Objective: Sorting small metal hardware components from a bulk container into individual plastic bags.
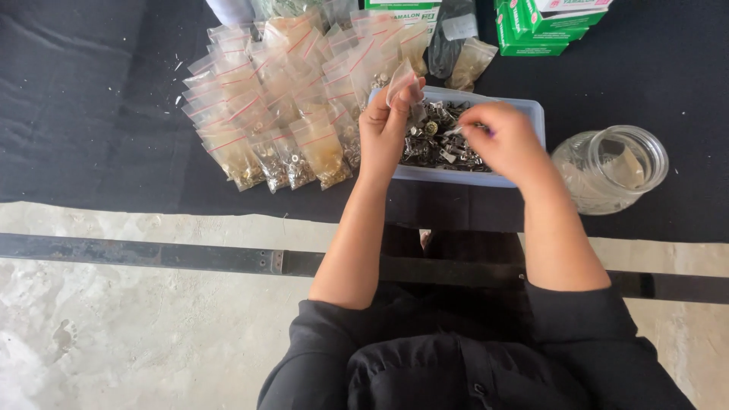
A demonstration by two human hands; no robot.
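Note:
My left hand holds a small clear zip bag pinched between thumb and fingers, just above the left part of a shallow white plastic tray. The tray is filled with small metal parts. Over the tray's right half, my right hand pinches one small metal piece between its fingertips, close to the left hand. Both forearms reach forward from black sleeves.
Several filled clear zip bags with red strips lie spread on the black cloth left of the tray. A clear glass jar lies to the right. Green and white boxes sit at the far edge. A metal bar crosses the concrete floor.

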